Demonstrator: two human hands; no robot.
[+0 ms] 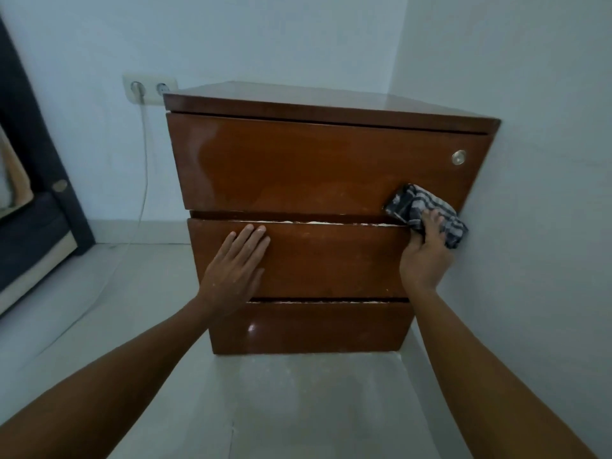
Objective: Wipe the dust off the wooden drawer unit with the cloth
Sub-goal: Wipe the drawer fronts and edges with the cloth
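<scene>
Floor: pale tiles (291, 399) filled the bottom of the frame, dusty just in front of the unit.
Left hand: your left hand (236, 266) lay flat on the middle drawer, fingers straight, holding nothing.
Right hand: your right hand (425, 250), right of centre, had its fingers curled round the checked cloth (427, 212).
Cloth: bunched against the top drawer's lower right corner.
Unit: the wooden drawer unit (314, 167) stood mid-frame, its right side against the wall.
Risk: white grit lined the drawer gaps; a hard wipe could push it inside.
</scene>
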